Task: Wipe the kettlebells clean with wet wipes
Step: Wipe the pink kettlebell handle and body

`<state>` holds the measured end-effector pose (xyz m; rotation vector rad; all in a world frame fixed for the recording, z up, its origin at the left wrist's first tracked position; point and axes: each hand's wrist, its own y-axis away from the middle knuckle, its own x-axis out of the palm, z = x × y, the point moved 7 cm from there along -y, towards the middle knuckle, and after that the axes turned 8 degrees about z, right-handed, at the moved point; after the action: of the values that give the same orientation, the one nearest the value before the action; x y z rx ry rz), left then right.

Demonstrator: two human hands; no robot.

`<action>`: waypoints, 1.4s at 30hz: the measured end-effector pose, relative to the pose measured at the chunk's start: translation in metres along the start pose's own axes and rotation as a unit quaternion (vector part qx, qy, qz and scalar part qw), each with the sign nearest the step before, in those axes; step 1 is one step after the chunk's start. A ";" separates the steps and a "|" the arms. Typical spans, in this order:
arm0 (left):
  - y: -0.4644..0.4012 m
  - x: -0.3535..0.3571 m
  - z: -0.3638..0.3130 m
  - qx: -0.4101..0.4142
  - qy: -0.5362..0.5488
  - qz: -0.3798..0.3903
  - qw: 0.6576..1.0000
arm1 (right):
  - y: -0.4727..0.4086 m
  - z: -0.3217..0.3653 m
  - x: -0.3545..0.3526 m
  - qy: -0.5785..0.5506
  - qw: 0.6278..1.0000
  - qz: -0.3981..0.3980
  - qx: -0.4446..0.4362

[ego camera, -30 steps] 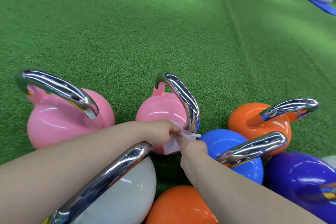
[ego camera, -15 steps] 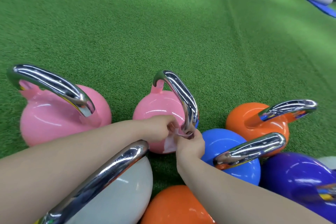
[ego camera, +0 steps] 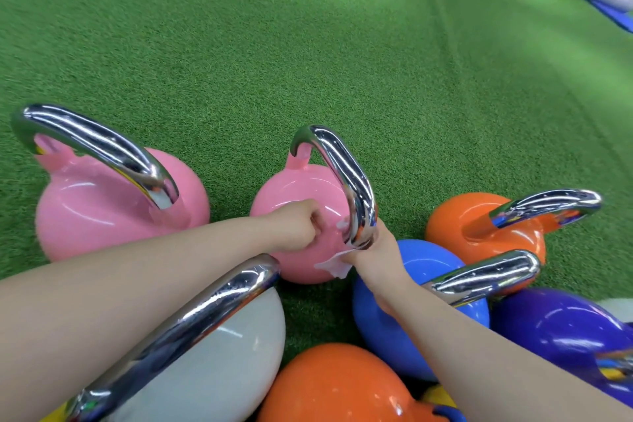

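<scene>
- A big pink kettlebell (ego camera: 102, 212) stands upright on the green turf (ego camera: 308, 44) at the far left, its chrome handle arching over it.
- Low at the left, a white kettlebell (ego camera: 219, 363) lies close to the camera, its chrome handle running up toward the middle under the left forearm.
- The left hand (ego camera: 298, 223) rests as a curled fist on the top of the small pink kettlebell (ego camera: 301, 195), left of that bell's chrome handle (ego camera: 346, 178); whether it pinches an end of the wipe cannot be told.
- The small pink kettlebell sits upright on the turf in the middle, just beside the big pink one and touching the white bell's handle end.
- The wipe (ego camera: 334, 264), white and crumpled, hangs at the near foot of the chrome handle, against the pink body.
- The right hand (ego camera: 373, 250) is at that same foot of the handle, fingers curled around it with the wipe pinched beneath.
- An orange kettlebell (ego camera: 335, 384) lies at the bottom centre.
- A blue kettlebell (ego camera: 421, 288) sits under the right forearm, its handle pointing right.
- Another orange kettlebell (ego camera: 479, 226) stands behind the blue one.
- A purple kettlebell (ego camera: 561, 329) lies at the right edge.
- A blue mat (ego camera: 603, 7) lies far off at the top right.
</scene>
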<state>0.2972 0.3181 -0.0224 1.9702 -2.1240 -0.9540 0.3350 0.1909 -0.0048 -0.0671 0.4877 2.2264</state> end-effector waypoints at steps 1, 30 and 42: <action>0.000 0.000 -0.001 -0.002 0.003 -0.001 1.000 | 0.002 0.001 0.001 -0.001 1.000 0.002 -0.003; 0.004 -0.008 0.005 -0.024 0.031 -0.032 0.999 | -0.004 0.033 0.000 0.079 0.996 -0.009 -0.033; 0.006 -0.007 0.003 -0.031 0.009 -0.031 0.999 | -0.001 0.029 0.007 0.040 0.998 -0.019 -0.053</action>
<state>0.2913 0.3254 -0.0196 2.0181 -2.0088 -0.9949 0.3349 0.2071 0.0200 -0.2208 0.4090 2.2177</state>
